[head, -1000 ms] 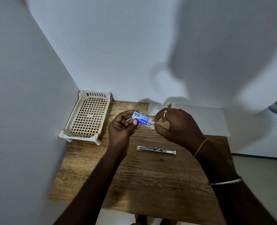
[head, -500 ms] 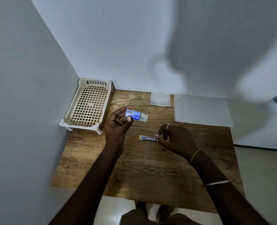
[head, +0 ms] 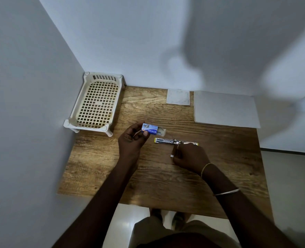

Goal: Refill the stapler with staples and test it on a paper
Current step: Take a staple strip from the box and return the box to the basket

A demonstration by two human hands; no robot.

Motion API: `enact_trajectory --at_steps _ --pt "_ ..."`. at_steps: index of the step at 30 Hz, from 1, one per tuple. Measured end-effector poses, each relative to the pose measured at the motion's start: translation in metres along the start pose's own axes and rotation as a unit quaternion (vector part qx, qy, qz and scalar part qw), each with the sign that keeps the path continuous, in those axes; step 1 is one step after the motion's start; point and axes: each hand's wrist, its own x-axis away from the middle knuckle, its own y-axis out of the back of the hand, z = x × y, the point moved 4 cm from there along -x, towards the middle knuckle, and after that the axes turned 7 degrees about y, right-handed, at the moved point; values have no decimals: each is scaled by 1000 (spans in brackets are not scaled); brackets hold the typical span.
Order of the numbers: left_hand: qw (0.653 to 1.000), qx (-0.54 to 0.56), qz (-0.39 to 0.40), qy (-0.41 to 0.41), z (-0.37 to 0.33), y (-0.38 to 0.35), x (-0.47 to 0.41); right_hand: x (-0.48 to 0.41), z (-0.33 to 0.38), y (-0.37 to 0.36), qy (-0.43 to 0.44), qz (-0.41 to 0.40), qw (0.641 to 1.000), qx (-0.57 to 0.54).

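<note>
My left hand (head: 130, 140) holds a small blue staple box (head: 150, 130) above the wooden table (head: 159, 178), its pale inner tray slid out to the right. The stapler (head: 164, 141) lies opened flat on the table, silver with yellow ends. My right hand (head: 191, 156) rests just in front of the stapler's middle, fingers curled and pinched, fingertips touching its metal channel. A small pale piece, seemingly a staple strip (head: 172, 155), shows at the thumb. A white sheet of paper (head: 225, 110) lies at the back right.
A cream plastic lattice basket (head: 76, 108) stands upside down in the back left corner against the walls. A small white square of paper (head: 178, 97) lies by the back wall. White walls close the left and back sides.
My right hand left the staple box and came down to the stapler. The left hand kept the box, drawing slightly left. The camera view tilted further down.
</note>
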Motion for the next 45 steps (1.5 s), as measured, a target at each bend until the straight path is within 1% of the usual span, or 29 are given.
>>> enact_trajectory --at_steps 2,4,6,8,9,12,17,21,30,35,45 --pt "1000 5 -4 4 0 -1 2 0 -1 1 -3 7 1000 2" --pt "1000 10 -7 7 -1 -2 2 1 1 8 -6 -6 1000 -22" --pt "1000 13 -2 7 -2 -4 2 1 7 21 1 -63 993 -104" --pt "1000 14 2 5 -2 -5 2 1 16 38 15 -139 969 -202" --pt "1000 16 3 5 -3 -6 3 0 21 47 22 -165 956 -242" --pt "1000 20 7 5 -2 -9 3 -4 33 65 43 -194 934 -296" --pt "1000 24 16 4 -4 -11 2 -9 38 75 60 -229 928 -288" --pt "1000 20 13 3 -5 -12 1 -13 42 78 73 -242 928 -275" --pt "1000 26 13 2 -12 -18 5 -21 49 85 118 -237 943 -203" --pt "999 32 15 3 -14 -18 7 -24 49 87 123 -239 940 -209" --pt "999 23 34 17 -20 -22 16 -37 54 92 126 -201 944 -230"
